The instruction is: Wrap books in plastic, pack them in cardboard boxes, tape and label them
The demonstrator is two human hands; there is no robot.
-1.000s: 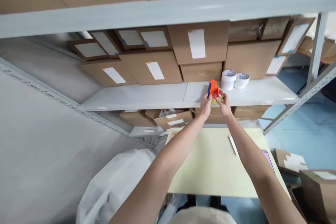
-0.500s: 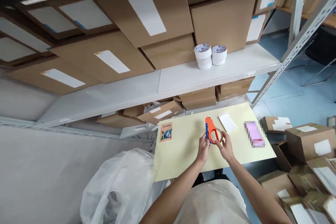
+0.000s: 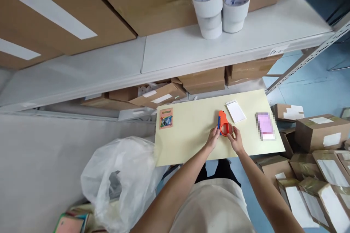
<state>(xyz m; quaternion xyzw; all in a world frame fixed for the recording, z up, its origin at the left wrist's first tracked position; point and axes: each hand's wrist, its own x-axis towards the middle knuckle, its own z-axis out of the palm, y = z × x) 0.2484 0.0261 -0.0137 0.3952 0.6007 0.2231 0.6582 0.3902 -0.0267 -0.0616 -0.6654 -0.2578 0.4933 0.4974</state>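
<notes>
An orange tape gun (image 3: 223,117) with a blue part along its left side is held above the pale yellow tabletop (image 3: 188,134). My left hand (image 3: 213,138) is closed around its lower left side. My right hand (image 3: 236,141) pinches the lower right of its ring, where a roll of tape (image 3: 231,129) shows. Some fingertips are hidden behind the tape gun. Just beyond my hands lies a white notepad or card (image 3: 236,111). A pixelated purple item (image 3: 265,124) rests to the right, and a pinkish picture booklet (image 3: 166,118) at the left end.
A grey shelf (image 3: 180,51) carries cardboard boxes (image 3: 153,3) and white tape rolls (image 3: 209,11). More boxes (image 3: 202,80) sit on the lower shelf. A white plastic bag (image 3: 123,167) stands at left. Several cartons (image 3: 314,131) crowd the floor at right.
The view has tipped down and come nearer the shelf. Both hands still hold the tape gun, which is turned slightly, and my right fingers have shifted on its ring.
</notes>
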